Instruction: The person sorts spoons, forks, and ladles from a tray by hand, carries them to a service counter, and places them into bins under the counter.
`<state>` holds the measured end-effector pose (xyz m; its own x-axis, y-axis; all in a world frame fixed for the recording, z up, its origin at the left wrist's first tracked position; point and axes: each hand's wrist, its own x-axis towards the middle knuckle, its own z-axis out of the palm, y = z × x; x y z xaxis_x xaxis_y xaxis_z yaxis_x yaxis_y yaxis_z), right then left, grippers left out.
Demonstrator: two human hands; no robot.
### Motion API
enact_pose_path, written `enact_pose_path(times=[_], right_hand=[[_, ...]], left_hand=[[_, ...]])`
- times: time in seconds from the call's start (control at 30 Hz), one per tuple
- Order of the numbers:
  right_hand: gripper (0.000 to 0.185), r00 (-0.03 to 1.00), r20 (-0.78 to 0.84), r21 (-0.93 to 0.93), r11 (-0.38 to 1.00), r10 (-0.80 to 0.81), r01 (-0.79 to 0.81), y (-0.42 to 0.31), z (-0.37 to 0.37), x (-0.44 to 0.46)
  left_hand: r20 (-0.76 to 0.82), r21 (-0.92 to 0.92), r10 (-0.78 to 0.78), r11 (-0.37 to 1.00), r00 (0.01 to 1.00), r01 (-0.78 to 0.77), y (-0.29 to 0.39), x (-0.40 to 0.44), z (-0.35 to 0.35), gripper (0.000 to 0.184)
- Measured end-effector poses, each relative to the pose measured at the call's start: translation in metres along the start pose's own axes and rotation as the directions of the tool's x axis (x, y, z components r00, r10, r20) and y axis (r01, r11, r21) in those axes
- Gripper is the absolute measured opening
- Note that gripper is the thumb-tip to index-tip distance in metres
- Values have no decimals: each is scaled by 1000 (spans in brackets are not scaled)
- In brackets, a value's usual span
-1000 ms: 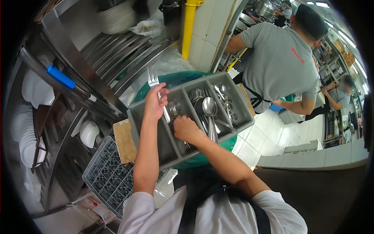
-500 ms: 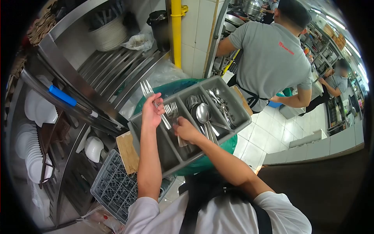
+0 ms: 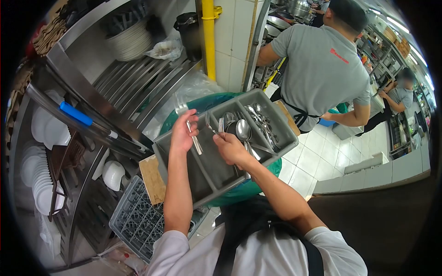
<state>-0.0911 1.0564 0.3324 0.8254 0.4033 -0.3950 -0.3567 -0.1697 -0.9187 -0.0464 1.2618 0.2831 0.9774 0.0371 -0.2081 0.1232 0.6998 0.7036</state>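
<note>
My left hand point(image 3: 185, 132) is closed around a bunch of forks point(image 3: 195, 143); their tines point up past my fingers and look blurred. My right hand point(image 3: 231, 149) grips another fork point(image 3: 208, 120) over the grey cutlery tray point(image 3: 290, 143), beside the spoon compartment. More tines show just above its fingers, but I cannot tell whether they belong to held forks. Large spoons point(image 3: 243, 129) lie in that compartment, partly hidden by my right hand. Smaller cutlery point(image 3: 261, 120) fills the compartment at the far right.
A green plastic bag point(image 3: 258, 183) lies under the tray. To the left are a slatted metal rack point(image 3: 133, 87), stacked white plates point(image 3: 42, 195) and a grey dish rack point(image 3: 133, 221). Beyond the tray a co-worker in a grey shirt point(image 3: 317, 64) stands facing away.
My right hand has moved right with a fork, from the compartment beside my left hand toward the spoons. The forks in my left hand have shifted slightly right and downward.
</note>
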Motion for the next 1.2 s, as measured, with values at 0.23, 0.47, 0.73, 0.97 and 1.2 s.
enact_pose_path(times=[0.23, 0.47, 0.73, 0.97, 1.2], right_hand=[[19, 992, 99, 160, 982, 80, -95, 1, -6, 6], [13, 999, 39, 107, 994, 25, -29, -5, -9, 5], [73, 887, 24, -558, 730, -462, 395, 0, -2, 8], [6, 970, 73, 73, 972, -230, 225, 4, 13, -18], [39, 949, 7, -479, 831, -317, 281, 46, 7, 3]], left_hand=[[143, 263, 43, 961, 989, -80, -21, -19, 46, 28], [261, 266, 10, 960, 965, -82, -21, -26, 55, 35], [65, 451, 209, 866, 976, -216, -40, -27, 63, 35], [-16, 409, 230, 890, 973, -203, -22, -29, 53, 26], [-221, 294, 347, 915, 911, -277, 0, -9, 27, 34]])
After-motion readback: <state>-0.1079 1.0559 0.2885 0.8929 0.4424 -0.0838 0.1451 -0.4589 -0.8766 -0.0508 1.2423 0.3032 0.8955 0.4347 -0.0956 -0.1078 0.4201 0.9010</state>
